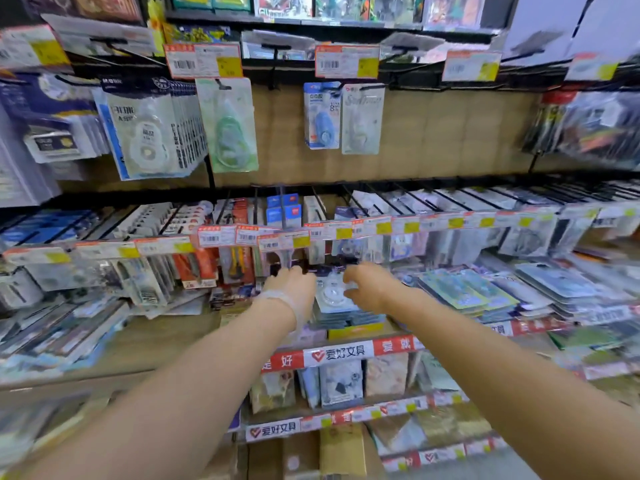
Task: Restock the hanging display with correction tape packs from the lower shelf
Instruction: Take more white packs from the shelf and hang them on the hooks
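A stack of correction tape packs [334,296], clear blisters on dark cards, lies on the lower shelf [346,353] at the centre. My left hand [291,289] and my right hand [367,285] both reach to the top pack, one on each side. My right hand's fingers curl round the pack's right edge. The fingertips of my left hand are at its upper left edge, and I cannot tell whether they grip. On the hanging display above, a green pack [228,124] and a blue pack [321,114] with a pale pack [362,119] hang on nearly bare hooks.
A row of hooks with price tags [332,232] juts out just above my hands, hung with cutters and small packs. More blister packs lie flat on the shelf to the right [464,289]. Full hooks crowd the upper left [145,129]. Notebooks stand on tiers below.
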A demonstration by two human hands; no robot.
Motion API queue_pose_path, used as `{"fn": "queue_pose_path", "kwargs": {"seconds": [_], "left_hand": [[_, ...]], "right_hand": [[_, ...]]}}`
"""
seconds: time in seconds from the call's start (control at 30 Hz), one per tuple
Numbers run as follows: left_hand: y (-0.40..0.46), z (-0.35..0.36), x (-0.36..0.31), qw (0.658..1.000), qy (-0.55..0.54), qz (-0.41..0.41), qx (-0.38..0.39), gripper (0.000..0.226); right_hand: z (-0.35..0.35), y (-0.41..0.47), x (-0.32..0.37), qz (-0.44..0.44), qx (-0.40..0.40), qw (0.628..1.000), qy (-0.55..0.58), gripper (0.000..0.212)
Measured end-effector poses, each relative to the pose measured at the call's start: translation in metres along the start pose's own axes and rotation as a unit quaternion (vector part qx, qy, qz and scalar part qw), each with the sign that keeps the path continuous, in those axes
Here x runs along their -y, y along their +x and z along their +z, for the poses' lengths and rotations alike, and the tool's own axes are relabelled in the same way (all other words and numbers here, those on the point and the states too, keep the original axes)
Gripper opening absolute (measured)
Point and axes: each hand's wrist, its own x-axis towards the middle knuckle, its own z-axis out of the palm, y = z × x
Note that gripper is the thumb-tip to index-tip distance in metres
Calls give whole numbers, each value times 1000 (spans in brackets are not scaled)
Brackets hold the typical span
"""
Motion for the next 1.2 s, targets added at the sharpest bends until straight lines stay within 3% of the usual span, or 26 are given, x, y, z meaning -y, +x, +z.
{"fn": "queue_pose_path", "kwargs": {"seconds": [0.17, 0.27, 0.6, 0.93, 1.07, 1.2], "left_hand": [[15, 26, -14, 998, 6, 10, 54, 52], [34, 37, -17, 998, 4, 9, 69, 46], [107, 57, -11, 982, -160, -73, 73, 40], [170, 81, -4, 907, -344, -187, 156, 67], [183, 89, -2, 888, -371, -201, 183, 92], [188, 94, -3, 880, -370, -223, 199, 86]], "right_hand": [[25, 0, -26, 31, 25, 999, 9, 38], [35, 10, -37, 41, 31, 999, 14, 37], [51, 84, -80, 93, 45, 994, 45, 40], [65, 149, -111, 193, 71, 972, 111, 70], [76, 159, -119, 233, 82, 960, 134, 84], [85, 164, -122, 261, 86, 951, 142, 82]]}}
